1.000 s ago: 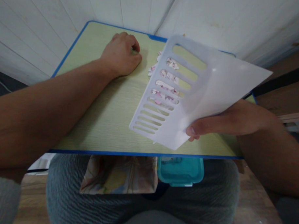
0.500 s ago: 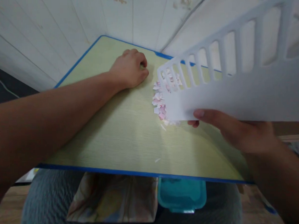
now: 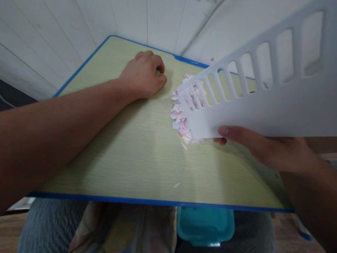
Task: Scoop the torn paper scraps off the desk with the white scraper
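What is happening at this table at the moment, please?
Someone at the table holds a white slotted panel by its lower edge in the right hand. In this view, its left end covers part of a heap of small paper scraps; I cannot tell whether it touches them. The left hand rests, half curled, left of the scraps.

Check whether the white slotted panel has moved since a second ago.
Yes: against the table's blue far edge, the panel has turned, its slotted side swinging from the left to the top and reaching farther right.
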`<state>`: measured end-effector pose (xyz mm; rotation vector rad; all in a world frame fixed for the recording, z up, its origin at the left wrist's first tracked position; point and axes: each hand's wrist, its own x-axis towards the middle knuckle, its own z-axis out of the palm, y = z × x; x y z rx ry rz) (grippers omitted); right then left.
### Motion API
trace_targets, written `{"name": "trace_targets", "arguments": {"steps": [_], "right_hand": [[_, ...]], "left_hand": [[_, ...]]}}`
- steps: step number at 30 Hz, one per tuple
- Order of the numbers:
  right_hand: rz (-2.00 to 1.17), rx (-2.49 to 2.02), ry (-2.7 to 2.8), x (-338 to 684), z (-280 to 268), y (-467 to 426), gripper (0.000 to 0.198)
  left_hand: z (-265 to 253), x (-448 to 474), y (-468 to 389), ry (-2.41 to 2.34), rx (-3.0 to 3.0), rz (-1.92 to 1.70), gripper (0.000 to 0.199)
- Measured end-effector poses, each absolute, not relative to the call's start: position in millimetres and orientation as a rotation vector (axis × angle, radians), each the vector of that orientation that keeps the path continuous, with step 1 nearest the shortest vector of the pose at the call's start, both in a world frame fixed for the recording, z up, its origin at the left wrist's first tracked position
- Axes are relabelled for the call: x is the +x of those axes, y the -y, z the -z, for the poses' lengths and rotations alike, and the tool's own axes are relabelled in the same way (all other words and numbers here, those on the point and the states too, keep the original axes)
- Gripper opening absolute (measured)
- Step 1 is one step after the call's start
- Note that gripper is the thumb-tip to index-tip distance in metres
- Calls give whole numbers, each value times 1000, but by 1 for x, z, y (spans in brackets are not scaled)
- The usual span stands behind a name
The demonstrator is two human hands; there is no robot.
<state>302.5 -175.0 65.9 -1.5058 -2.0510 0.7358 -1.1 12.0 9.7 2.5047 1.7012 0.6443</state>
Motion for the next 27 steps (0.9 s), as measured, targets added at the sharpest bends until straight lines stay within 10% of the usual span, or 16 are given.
{"name": "trace_targets", "arguments": {"steps": [27], "right_hand": [[-842,-1511,2003,289,-67,185,34]], "left_hand": [[-4,-9,-21,-1577,2472,-762,29]]}}
